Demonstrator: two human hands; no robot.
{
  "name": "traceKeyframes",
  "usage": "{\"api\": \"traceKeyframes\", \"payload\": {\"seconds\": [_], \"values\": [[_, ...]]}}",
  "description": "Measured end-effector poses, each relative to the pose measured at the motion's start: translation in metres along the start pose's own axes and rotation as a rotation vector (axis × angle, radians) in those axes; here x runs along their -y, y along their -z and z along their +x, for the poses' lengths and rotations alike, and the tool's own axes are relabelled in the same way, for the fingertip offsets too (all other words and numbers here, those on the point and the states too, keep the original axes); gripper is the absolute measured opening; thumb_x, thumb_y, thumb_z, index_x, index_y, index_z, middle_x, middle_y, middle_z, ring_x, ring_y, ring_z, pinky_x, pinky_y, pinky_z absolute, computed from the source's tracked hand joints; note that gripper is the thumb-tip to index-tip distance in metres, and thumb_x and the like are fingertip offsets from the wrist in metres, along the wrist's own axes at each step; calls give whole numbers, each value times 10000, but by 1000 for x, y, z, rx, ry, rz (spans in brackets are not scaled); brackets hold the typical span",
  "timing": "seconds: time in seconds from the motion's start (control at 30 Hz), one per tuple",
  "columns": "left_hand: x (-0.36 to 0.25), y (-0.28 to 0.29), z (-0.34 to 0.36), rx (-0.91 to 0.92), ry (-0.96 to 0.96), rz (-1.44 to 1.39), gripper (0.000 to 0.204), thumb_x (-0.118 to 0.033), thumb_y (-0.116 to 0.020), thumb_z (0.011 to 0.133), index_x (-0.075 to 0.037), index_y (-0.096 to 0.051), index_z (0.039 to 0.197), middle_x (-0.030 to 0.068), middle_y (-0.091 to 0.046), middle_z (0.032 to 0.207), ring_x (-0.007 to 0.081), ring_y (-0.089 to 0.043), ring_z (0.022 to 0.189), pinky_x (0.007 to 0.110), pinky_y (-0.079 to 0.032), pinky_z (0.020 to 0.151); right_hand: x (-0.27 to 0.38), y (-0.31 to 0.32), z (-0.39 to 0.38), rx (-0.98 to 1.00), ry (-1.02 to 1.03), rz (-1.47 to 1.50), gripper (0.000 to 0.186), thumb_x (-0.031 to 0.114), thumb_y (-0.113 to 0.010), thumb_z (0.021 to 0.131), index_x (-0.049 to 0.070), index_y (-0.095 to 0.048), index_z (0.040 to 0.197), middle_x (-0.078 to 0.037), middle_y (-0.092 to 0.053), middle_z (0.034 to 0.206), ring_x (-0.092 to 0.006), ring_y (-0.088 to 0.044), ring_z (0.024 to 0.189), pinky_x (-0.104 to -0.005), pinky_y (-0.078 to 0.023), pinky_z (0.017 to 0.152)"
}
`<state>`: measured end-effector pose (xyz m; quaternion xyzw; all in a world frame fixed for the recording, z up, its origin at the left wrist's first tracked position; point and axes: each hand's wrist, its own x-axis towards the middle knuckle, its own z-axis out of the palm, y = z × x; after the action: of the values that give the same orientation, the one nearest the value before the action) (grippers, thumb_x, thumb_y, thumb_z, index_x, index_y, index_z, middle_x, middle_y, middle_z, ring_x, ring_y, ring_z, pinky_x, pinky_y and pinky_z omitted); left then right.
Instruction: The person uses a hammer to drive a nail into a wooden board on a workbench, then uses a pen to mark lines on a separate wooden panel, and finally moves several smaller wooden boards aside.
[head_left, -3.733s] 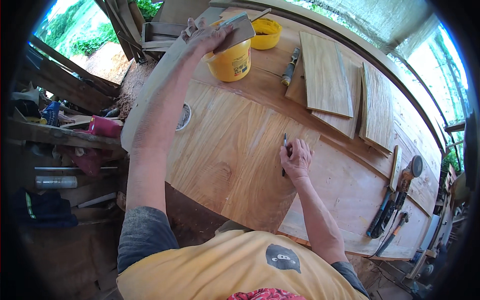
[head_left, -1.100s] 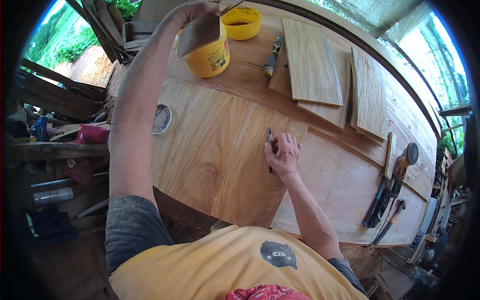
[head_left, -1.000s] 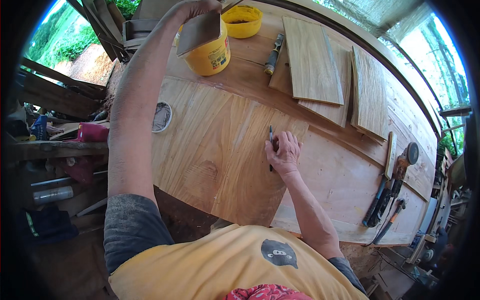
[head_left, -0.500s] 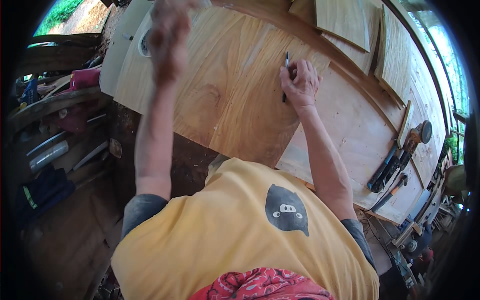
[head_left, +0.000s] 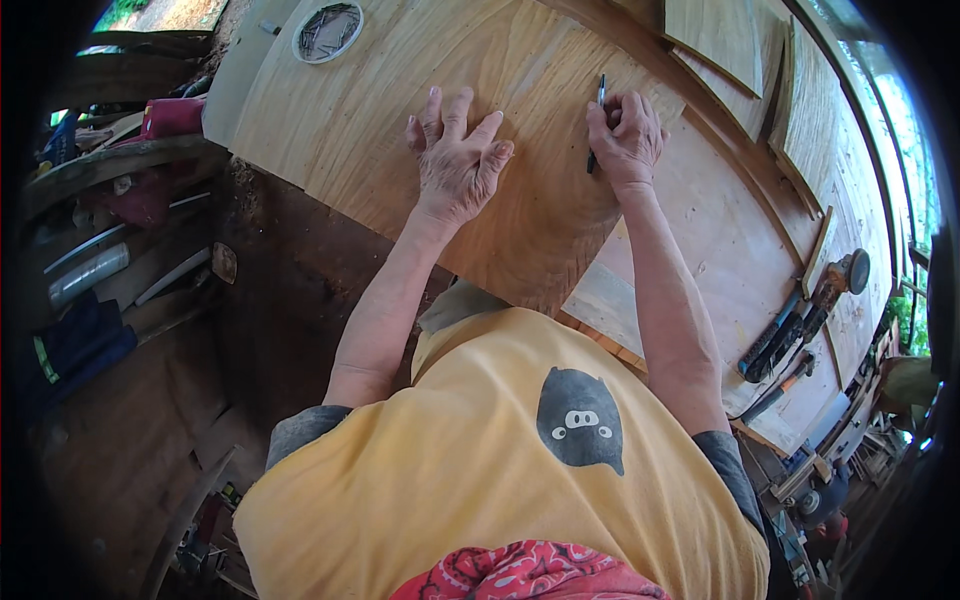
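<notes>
A large light wooden panel [head_left: 400, 110] with wavy grain lies on the workbench. My left hand [head_left: 455, 160] rests flat on it, fingers spread, holding nothing. My right hand [head_left: 628, 140] lies near the panel's right edge and grips a dark pen [head_left: 597, 105] whose tip points away from me onto the wood. The two hands are about a hand's width apart.
A round wire-mesh disc [head_left: 327, 30] lies at the panel's far left. Smaller boards [head_left: 725, 40] are stacked at the back right. Hand tools and a power tool [head_left: 800, 320] lie along the plywood bench's right side. Shelves with clutter [head_left: 100, 250] are on the left.
My left hand let go of the flat piece it held over the yellow tub, came back and settled flat on the panel. The view tipped downward; the right hand stayed put with the pen.
</notes>
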<state>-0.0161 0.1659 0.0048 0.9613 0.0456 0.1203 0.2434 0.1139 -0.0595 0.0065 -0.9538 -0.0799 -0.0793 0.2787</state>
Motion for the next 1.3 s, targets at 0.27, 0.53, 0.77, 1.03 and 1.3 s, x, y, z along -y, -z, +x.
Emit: {"api": "traceKeyframes", "payload": {"seconds": [0.27, 0.53, 0.77, 1.03, 1.3], "values": [[-13, -6, 15, -27, -87, 294, 603, -637, -501, 1027, -193, -706, 1377, 158, -442, 1617, 426, -225, 1554, 719, -141, 1184, 0, 1, 3, -9, 11, 12, 243, 373, -785, 807, 191, -656, 904, 29, -645, 895, -216, -636, 937, -422, -380, 889], [-23, 4, 0, 46, -99, 351, 527, -567, -560, 1025, -192, -711, 1363, 152, -480, 1585, 434, -272, 1534, 721, -175, 1176, -5, 0, 1, -9, -1, 21, 259, 389, -785, 798, 189, -649, 891, 22, -646, 894, -226, -632, 945, -427, -378, 891], [-21, -2, 32, -26, -130, 360, 511, -558, -581, 1016, -180, -729, 1325, 144, -512, 1562, 442, -282, 1528, 723, -195, 1164, 0, 1, 2, -5, 12, 23, 259, 388, -788, 798, 191, -647, 890, 23, -647, 899, -225, -630, 943, -421, -375, 889], [-16, 4, 40, -40, -175, 315, 536, -582, -585, 1007, -178, -722, 1332, 139, -507, 1570, 446, -271, 1537, 727, -185, 1171, -1, -1, 3, -12, 12, 11, 253, 389, -787, 804, 192, -667, 907, 24, -655, 906, -224, -636, 952, -418, -380, 903], [0, 26, -10, 110, -239, 348, 558, -623, -582, 991, -203, -728, 1328, 123, -492, 1593, 437, -257, 1549, 721, -196, 1178, -10, -3, 3, -19, 33, 20, 261, 403, -781, 806, 190, -674, 912, 22, -655, 914, -219, -638, 968, -431, -380, 910]]}}
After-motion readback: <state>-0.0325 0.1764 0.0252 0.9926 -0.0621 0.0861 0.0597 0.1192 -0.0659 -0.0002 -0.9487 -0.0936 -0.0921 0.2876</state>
